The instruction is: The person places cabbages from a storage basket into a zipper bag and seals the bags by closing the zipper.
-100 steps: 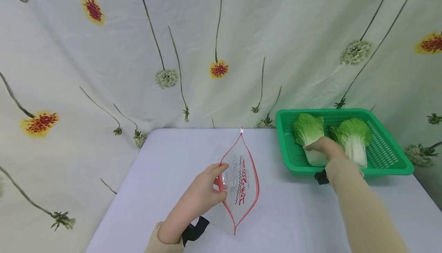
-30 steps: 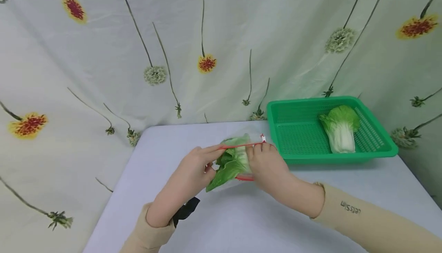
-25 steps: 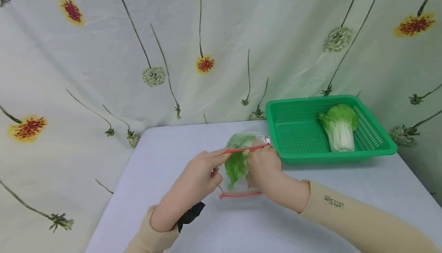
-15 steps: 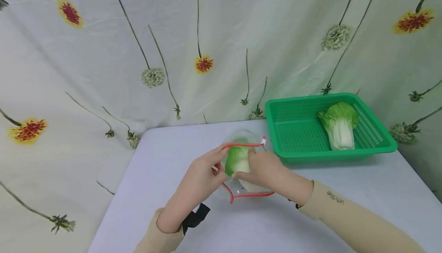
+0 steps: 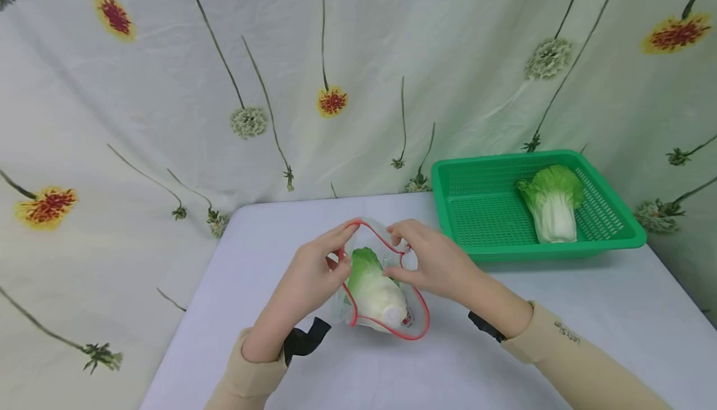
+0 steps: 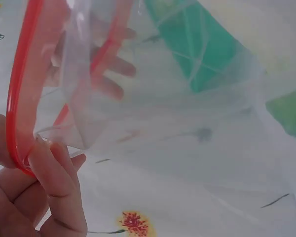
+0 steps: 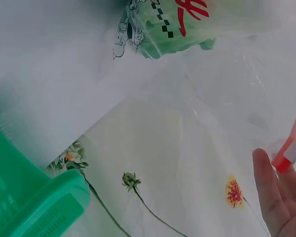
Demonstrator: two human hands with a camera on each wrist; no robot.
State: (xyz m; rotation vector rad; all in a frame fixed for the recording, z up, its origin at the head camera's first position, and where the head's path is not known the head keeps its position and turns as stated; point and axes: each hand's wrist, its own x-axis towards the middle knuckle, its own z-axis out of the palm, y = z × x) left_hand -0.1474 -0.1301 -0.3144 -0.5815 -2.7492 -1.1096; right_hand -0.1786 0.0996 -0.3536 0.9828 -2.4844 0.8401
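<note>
A clear zip bag (image 5: 424,313) with a red rim stands mouth-up on the table, its mouth spread wide. Inside lies a napa cabbage (image 5: 378,292), pale base toward me, green leaves at the far left. My left hand (image 5: 310,276) pinches the red rim on the left side, thumb and fingers around it in the left wrist view. My right hand (image 5: 442,267) is at the opposite rim, thumb and fingers spread apart. In the right wrist view its straight fingers are right beside the rim's white slider (image 7: 294,151). Red print on the bag shows over the leaves there.
A green plastic basket (image 5: 560,252) stands at the back right of the white table (image 5: 358,379), with another napa cabbage (image 5: 556,211) in it. A flowered cloth (image 5: 476,43) hangs behind the table.
The right hand took one cabbage from the basket, brought it left and put it into the bag. It has since let go and drawn back to the right rim. The left hand keeps the rim.
</note>
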